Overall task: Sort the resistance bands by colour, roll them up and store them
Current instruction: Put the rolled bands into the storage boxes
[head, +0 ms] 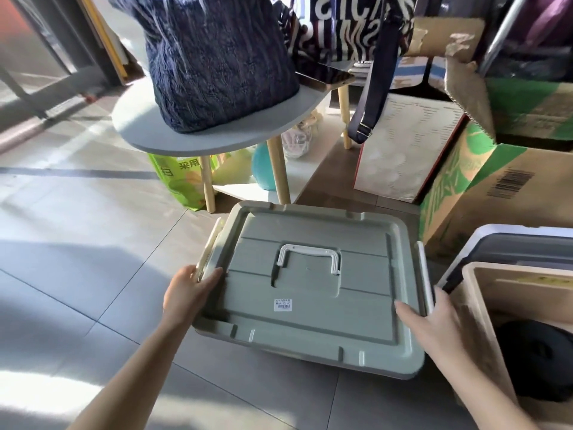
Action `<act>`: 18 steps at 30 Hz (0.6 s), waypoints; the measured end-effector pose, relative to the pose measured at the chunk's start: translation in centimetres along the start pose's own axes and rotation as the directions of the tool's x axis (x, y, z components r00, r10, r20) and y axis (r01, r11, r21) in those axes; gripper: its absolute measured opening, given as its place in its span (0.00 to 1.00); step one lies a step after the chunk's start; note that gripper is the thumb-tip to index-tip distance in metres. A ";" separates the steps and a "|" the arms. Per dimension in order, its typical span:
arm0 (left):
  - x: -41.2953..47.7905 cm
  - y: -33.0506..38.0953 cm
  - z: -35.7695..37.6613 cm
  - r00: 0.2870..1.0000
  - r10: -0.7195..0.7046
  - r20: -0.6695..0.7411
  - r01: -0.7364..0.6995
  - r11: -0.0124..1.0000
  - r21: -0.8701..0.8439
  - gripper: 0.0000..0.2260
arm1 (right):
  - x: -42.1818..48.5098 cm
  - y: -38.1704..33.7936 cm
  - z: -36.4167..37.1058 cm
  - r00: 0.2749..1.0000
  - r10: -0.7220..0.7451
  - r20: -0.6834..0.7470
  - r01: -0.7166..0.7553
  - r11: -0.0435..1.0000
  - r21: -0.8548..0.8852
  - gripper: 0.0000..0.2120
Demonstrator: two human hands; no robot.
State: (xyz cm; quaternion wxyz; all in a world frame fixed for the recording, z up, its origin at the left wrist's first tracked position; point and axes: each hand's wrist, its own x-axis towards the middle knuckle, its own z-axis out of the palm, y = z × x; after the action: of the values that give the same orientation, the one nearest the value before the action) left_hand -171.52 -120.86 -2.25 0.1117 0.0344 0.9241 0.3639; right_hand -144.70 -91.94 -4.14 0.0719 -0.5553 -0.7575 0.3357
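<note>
- The left hand (189, 294) grips the left edge of the storage box (310, 330), thumb on the lid, fingers curled behind the cream latch (210, 243).
- The right hand (434, 327) clasps the right edge, thumb lying on the lid, fingers wrapped past the white latch (424, 274); it is a little blurred.
- One storage box, grey-green, sits on the tiled floor (77, 243) in the lower centre of the frame, lid on, so its contents are hidden.
- The lid carries one white handle (307, 248), folded flat, and one small label (283, 305) too fine to read.
- Lower right: one beige bin (477, 305), cut off by the frame edge, with a dark round thing (539, 358) inside, hard to make out.
- Upper centre: one round tabletop (192, 141) on three visible wooden legs bears one dark blue bag (217, 57); a second bag with white lettering (341, 26) stands behind, partly cut off.
- Right: two cardboard boxes, one white (403, 144), one green-printed (465, 187).
</note>
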 end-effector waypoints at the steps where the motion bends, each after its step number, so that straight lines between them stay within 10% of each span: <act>1: -0.2 0.2 0.1 0.999 0.043 -0.020 -0.043 0.999 0.008 0.24 | -0.2 0.1 0.0 0.999 -0.041 -0.027 0.041 0.999 -0.003 0.27; 18: -0.7 3.1 1.3 0.951 0.308 -0.003 -0.276 0.856 0.437 0.09 | -2.0 -2.2 -2.2 0.969 -0.246 0.012 0.240 0.933 -0.268 0.15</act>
State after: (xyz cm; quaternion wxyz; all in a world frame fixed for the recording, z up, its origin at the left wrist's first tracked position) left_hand -170.57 -117.77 -0.94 0.0112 0.1850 0.9688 0.1643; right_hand -144.68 -93.17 -0.63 0.0454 -0.4658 -0.8578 0.2126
